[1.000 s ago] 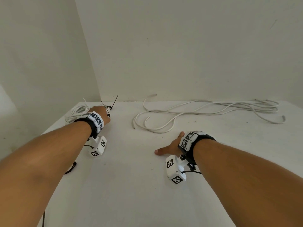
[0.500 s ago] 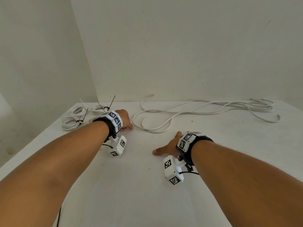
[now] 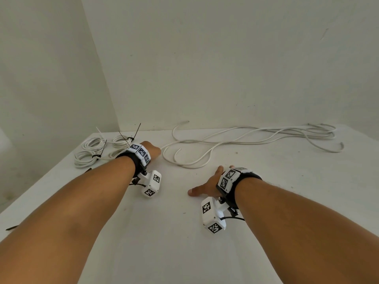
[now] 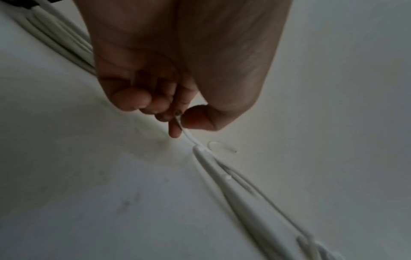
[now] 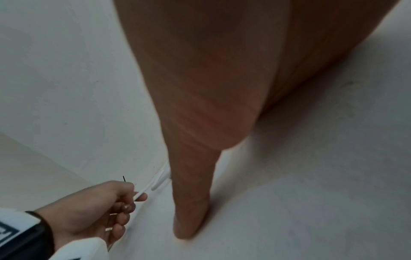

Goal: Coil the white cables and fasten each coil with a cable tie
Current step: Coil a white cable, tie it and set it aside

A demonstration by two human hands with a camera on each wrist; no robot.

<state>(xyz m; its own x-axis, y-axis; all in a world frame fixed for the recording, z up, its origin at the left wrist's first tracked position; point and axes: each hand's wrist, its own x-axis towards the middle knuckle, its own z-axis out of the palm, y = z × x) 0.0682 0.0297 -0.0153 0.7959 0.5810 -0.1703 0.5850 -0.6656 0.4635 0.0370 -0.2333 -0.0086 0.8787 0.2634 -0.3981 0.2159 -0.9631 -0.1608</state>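
Step in hand: picking up the next cable for coiling. The left hand point(image 4: 177, 73) pinches the free end of the loose white cable point(image 3: 235, 140) between thumb and forefinger, the other fingers curled; the wrist view shows the strand running out of that grip toward the lower right of the frame. The right hand point(image 3: 207, 184) lies flat on the counter point(image 3: 174, 242) at centre frame, fingers straight, holding nothing.

The loose cable sprawls across the upper centre and upper right of the head view, along the back wall, uncoiled. Three finished coils point(image 3: 92, 152) sit at the upper left, each bound with a black cable tie point(image 3: 131, 138) whose tail sticks up. Spare black ties point(image 3: 12, 228) lie at the left edge of the counter, as far as can be made out.

Judgement: several coils are done and one length remains. The next move calls for drawing the end toward the person and laying even loops, with the right hand feeding slack so the long run does not kink or tangle.

Change from the earlier frames: the left hand has left the tied coils and crossed rightward to the cable end. The right hand has stayed in place.
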